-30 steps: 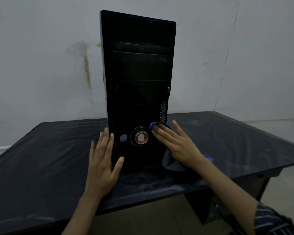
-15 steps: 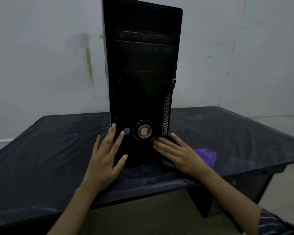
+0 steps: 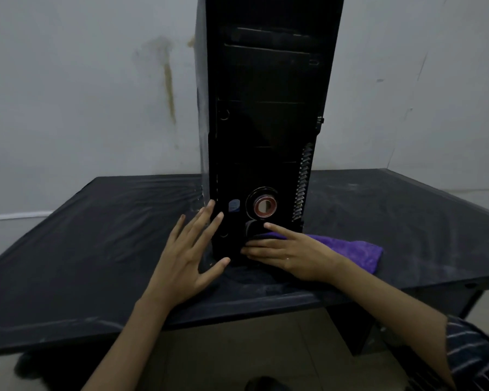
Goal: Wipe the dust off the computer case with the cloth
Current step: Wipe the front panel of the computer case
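Observation:
A tall black computer case [image 3: 266, 114] stands upright on a black table [image 3: 96, 249], its front panel facing me with a round red-ringed button low down. A purple cloth [image 3: 359, 249] lies under my right hand [image 3: 291, 252], which presses it flat against the bottom of the front panel, fingers pointing left. The cloth's free end trails to the right on the table. My left hand [image 3: 189, 255] rests flat with fingers spread on the lower left corner of the case, holding nothing.
The table top is dusty, with streaks around the case base. A pale wall [image 3: 82, 94] with a brown stain rises close behind. The table's front edge [image 3: 237, 311] is just below my wrists, with floor under it.
My right hand has slid the cloth down from beside the round button to the bottom of the front panel. My left hand has stayed at the lower left corner. The view has moved closer.

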